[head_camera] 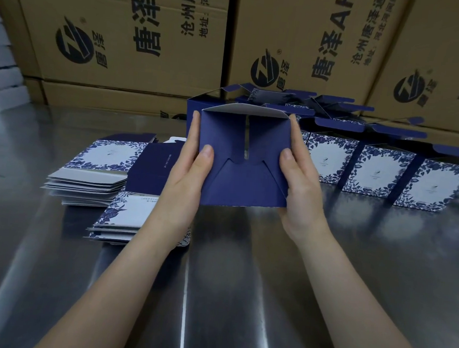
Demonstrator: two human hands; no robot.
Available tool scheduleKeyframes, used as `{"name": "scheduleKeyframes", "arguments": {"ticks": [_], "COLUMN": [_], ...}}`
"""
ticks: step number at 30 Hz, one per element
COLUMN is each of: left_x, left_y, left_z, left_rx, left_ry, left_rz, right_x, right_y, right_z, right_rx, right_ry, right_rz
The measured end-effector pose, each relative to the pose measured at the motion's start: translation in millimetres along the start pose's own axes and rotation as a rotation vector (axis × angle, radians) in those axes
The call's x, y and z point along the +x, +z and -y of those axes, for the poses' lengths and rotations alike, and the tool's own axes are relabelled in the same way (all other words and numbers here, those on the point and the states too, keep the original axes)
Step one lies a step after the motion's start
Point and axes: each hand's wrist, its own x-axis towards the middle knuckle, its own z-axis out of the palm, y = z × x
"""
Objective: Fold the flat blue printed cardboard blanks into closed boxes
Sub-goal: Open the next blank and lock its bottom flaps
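Observation:
A dark blue box [243,180] is held up above the table with its folded bottom facing me; the bottom flaps overlap, with a narrow gap between two of them. My left hand [190,168] grips its left side, thumb pressed on the bottom face. My right hand [299,176] grips the right side the same way. Stacks of flat blue-and-white floral blanks [99,174] lie to the left, partly behind my left forearm. Several erected boxes [374,168] with open top flaps stand in rows at the right and behind.
The shiny steel table [228,283] stretches toward me. Large brown shipping cartons [137,43] with black print form a wall at the back. White stacked items [0,73] sit at the far left edge.

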Motion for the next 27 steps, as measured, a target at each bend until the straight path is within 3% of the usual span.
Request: {"name": "scheduleKeyframes", "arguments": {"ticks": [8,19,27], "left_x": [-3,-5,-9], "left_y": [0,1,2], "left_z": [-9,-11,-11], "left_rx": [0.155,0.086,0.214], "left_ry": [0.106,0.098,0.073], "left_rz": [-0.006,-0.025,-0.045], "right_x": [1,-3,0], "right_y": [-1,-1,-10], "right_z": [0,4,10], "right_rx": [-0.108,-0.215,-0.423], "right_ry": [-0.098,-0.097,-0.086], "right_rz": [0.066,0.060,0.156]}}
